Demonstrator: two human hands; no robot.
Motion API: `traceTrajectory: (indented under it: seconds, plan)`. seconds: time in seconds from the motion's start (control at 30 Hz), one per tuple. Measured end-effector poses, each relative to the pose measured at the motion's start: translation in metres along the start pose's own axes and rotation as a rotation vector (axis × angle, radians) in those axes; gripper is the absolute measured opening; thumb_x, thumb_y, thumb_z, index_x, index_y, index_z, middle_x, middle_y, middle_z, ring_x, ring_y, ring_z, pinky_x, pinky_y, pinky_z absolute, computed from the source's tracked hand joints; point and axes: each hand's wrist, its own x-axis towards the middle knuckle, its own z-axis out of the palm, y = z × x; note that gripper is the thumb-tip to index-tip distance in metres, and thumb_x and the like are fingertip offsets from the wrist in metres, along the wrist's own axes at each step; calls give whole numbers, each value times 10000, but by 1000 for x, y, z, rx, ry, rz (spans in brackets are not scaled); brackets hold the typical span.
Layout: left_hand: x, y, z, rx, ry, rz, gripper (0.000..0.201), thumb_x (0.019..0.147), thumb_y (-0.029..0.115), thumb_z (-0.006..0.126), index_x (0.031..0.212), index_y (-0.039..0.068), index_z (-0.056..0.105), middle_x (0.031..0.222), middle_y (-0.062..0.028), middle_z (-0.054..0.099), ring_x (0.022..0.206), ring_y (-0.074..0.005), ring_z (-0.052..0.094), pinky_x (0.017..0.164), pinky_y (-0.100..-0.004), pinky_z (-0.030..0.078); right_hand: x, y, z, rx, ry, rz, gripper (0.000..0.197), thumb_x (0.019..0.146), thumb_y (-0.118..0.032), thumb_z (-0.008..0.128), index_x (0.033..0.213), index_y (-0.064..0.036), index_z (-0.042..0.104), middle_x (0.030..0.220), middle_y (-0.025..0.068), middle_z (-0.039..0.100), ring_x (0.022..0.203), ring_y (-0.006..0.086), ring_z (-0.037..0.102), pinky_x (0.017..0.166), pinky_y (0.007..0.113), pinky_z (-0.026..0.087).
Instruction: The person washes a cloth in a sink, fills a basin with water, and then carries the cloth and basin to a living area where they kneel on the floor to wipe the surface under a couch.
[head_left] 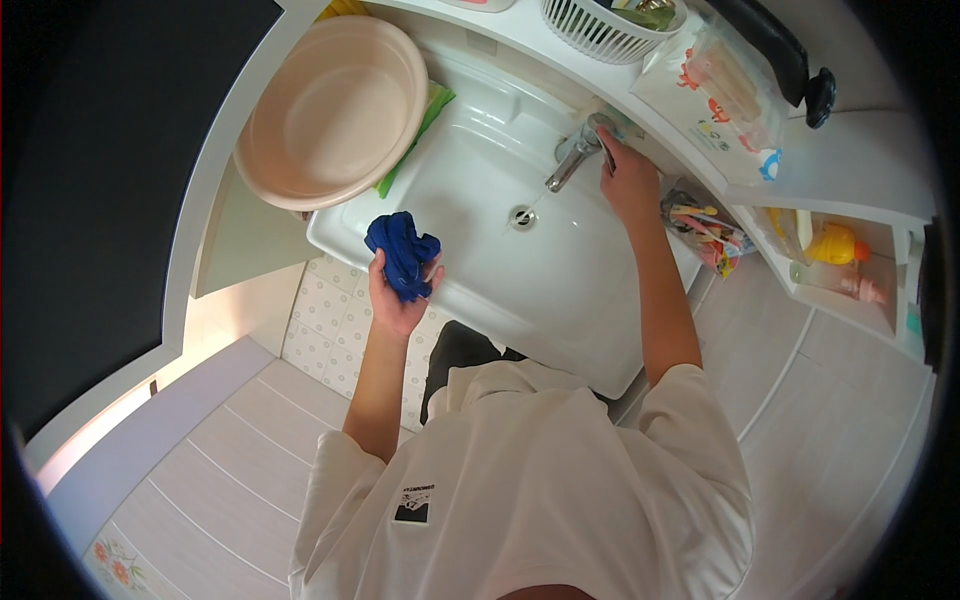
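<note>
A crumpled dark blue cloth (400,253) rests in my left hand (398,312), whose fingers curl up around it near the sink's front left edge. My right hand (630,183) is closed on the lever of the chrome faucet (573,160) at the back of the white sink (465,190). Below the spout, a thin trickle of water seems to run toward the round drain (522,217). Part of the lever is hidden by my fingers.
A pink plastic basin (335,115) stands at the sink's back left, over a green packet (420,135). On the shelf are a white basket (612,35) and a tissue pack (715,105). Toothbrushes (705,225) sit right of the sink, near open shelves with bottles (836,245).
</note>
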Motion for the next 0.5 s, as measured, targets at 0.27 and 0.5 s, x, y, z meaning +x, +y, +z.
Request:
traceTrajectory:
  seconds: [0.27, 0.5]
  plan:
    - [-4, 1, -10, -18, 41, 14, 724, 876, 625, 610, 1384, 117, 523, 1303, -113, 609, 1229, -290, 563, 1018, -450, 463, -40, -21, 19, 509, 255, 187, 554, 845, -15, 621, 1384, -106, 532, 917, 100, 622, 778, 211, 616, 698, 360, 525]
    - [-8, 0, -25, -46, 64, 14, 726, 872, 627, 616, 1370, 104, 531, 1290, -119, 611, 1214, -287, 574, 1004, -447, 480, -110, -46, 137, 1415, -342, 959, 193, 947, -203, 569, 1034, -57, 660, 827, 57, 639, 663, 146, 609, 603, 279, 514]
